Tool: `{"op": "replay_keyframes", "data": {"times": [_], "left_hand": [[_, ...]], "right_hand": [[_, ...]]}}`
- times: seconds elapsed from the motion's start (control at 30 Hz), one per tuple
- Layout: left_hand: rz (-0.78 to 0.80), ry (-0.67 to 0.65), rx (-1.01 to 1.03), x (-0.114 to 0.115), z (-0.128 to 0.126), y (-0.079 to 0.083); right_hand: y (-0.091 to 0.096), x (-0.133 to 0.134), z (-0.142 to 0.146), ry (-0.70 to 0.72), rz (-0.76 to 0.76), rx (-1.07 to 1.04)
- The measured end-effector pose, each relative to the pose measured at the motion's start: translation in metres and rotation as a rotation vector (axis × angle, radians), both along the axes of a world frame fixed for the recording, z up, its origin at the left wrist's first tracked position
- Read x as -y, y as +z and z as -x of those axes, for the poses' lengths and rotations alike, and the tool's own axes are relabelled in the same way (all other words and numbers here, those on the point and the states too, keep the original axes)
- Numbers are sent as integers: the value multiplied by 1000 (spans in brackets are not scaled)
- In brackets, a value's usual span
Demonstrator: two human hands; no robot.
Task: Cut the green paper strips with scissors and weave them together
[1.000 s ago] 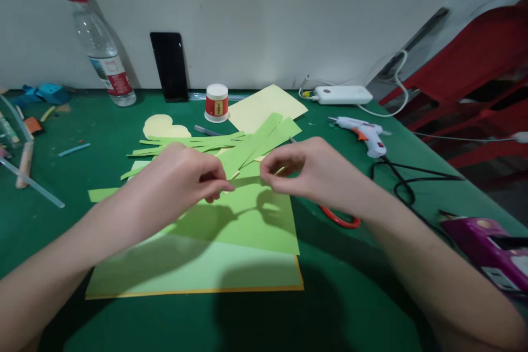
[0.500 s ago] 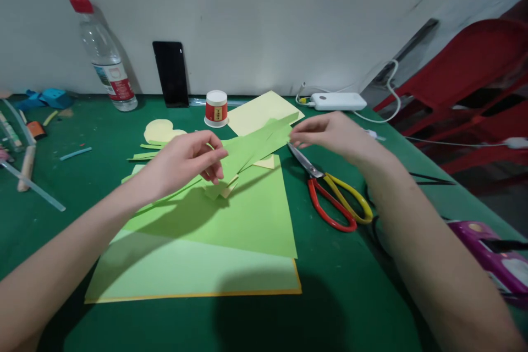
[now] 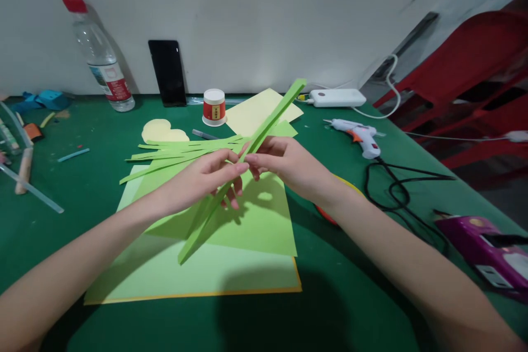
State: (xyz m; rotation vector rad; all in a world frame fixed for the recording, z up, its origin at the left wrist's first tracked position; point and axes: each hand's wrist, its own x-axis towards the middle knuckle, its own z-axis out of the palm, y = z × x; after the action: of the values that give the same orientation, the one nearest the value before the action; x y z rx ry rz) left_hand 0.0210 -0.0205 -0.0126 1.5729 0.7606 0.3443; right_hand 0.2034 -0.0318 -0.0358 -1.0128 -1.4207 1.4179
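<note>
Water bottle (image 3: 101, 60) upper left; loose green strips (image 3: 177, 151) lie left of centre on the green table (image 3: 82, 187). Left hand (image 3: 206, 176) at centre, fingers pinched on the long green paper strip (image 3: 272, 118), which is lifted off the table and slants from lower centre up toward upper right of centre, over the green sheet (image 3: 259, 225). Right hand (image 3: 289, 165) pinches the same strip, fingertips meeting the left's. Glue gun (image 3: 358, 135) at right

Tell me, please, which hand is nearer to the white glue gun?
The right. The right hand sits just left of the glue gun, pinching the green strip; the left hand is farther left.
</note>
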Motion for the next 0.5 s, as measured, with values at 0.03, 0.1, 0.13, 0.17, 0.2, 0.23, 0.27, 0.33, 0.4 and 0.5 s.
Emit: {"op": "replay_keyframes", "data": {"times": [0.03,0.1,0.13,0.17,0.2,0.23,0.27,0.33,0.4,0.5], "left_hand": [[-23,8,-2,1,-1,0],[-62,28,0,2,-2,1],[-79,38,2,3,-2,1],[-100,45,-4,4,-3,0],[-130,52,-16,4,-3,0],[-170,62,-38,4,-3,-1],[-216,72,-69,4,-3,-1],[-277,66,-132,4,-3,-2],[-270,38,-163,4,-3,-2],[-226,-20,-164,6,-4,-2]], "right_hand": [[1,1,1,9,-9,14],[1,2,3,8,-12,32],[1,2,3,-2,-7,38],[1,2,3,-12,1,44],[0,2,3,-20,12,45],[0,1,3,-25,25,39],[0,0,3,-28,43,27],[1,-1,0,-38,80,-13],[4,-4,-5,-77,95,-50],[11,-9,-18,-199,64,-84]]}}
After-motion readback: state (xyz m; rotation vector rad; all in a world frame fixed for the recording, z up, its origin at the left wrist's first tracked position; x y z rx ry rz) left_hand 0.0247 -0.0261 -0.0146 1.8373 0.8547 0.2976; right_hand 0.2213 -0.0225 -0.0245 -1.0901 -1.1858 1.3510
